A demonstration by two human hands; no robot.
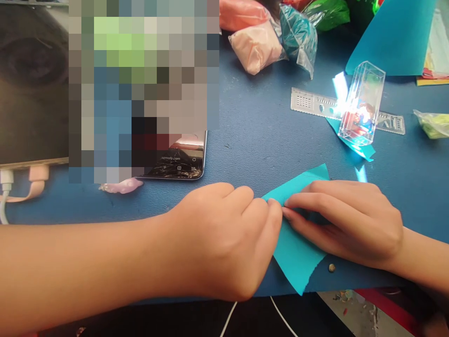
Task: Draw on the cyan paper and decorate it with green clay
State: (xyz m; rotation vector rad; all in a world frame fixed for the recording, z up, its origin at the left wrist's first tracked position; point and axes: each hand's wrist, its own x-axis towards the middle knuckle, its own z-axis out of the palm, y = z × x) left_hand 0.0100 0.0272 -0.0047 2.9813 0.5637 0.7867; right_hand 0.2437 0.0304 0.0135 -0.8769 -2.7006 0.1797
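Observation:
A piece of turquoise paper (298, 262) with one torn edge lies near the front of the blue table, under both hands. My left hand (235, 238) is curled into a fist over its left part. From the right, my right hand (351, 220) reaches across the paper, thumb and forefinger pinched together. Its fingertips meet the left hand's fingertips above the middle of the sheet. Whatever is between the fingers is hidden or too small to make out. Just below the right hand sits a small round brownish bit (331, 268).
A clear plastic box (363, 103) stands over a transparent ruler (312, 102) and a turquoise scrap (366, 152). Bagged peach (256, 47) and teal (298, 35) material lie behind. A phone (182, 164), partly blurred out, is left of centre; a dark-screened device (33, 93) has cables attached.

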